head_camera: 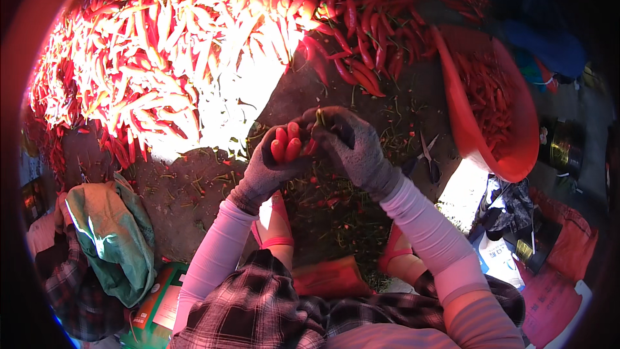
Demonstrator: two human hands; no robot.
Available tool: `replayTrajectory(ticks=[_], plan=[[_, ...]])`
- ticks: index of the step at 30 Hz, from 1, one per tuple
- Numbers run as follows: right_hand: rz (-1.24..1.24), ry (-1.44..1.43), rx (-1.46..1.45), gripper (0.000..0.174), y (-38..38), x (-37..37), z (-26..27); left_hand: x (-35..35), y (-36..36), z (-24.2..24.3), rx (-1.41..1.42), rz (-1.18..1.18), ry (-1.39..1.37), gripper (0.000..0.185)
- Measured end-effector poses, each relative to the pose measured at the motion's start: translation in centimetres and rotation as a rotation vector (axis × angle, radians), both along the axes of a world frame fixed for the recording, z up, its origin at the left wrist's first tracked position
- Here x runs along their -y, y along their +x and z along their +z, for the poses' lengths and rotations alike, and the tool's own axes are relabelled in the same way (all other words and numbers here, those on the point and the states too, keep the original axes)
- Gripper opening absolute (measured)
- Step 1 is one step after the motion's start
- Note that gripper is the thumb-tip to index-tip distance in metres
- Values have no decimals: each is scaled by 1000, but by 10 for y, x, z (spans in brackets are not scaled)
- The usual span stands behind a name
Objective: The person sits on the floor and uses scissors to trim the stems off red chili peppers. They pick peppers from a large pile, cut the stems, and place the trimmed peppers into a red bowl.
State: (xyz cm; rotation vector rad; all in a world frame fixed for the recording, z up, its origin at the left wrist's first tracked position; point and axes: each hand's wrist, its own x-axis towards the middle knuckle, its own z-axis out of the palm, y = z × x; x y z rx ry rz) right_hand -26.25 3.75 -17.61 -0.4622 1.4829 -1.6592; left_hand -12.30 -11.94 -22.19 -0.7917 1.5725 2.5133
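Note:
In a grey work glove, my left hand [271,160] is closed around several red chili peppers [286,145], their blunt ends facing me. My right hand [346,143], gloved alike, is beside it with thumb and fingers pinched on a green chili stem [319,118]; whether a pepper is attached is partly hidden by the glove. Beyond both hands lies a large heap of red chili peppers [368,24], its left part glaring in sunlight. Green stems and red scraps [348,218] litter the ground below the hands.
A red plastic basin [448,82] holding chilies leans at the right. Scissors [427,155] lie on the ground near it. At the left, another person [72,276] sits by a green cloth [114,237]. Bags and a dark container [545,242] stand at the lower right.

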Motion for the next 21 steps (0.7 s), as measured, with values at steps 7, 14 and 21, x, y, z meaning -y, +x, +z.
replayTrajectory(ticks=[7, 14, 21], plan=[[5, 228, -945, 20, 28, -15, -9, -25, 22, -2, 267, -166, 241, 39], [136, 969, -1341, 39, -80, 1, -40, -7, 16, -4, 180, 88, 424, 41], [222, 978, -1356, 34, -73, 5, -86, -2, 11, -3, 211, 203, 411, 41]])
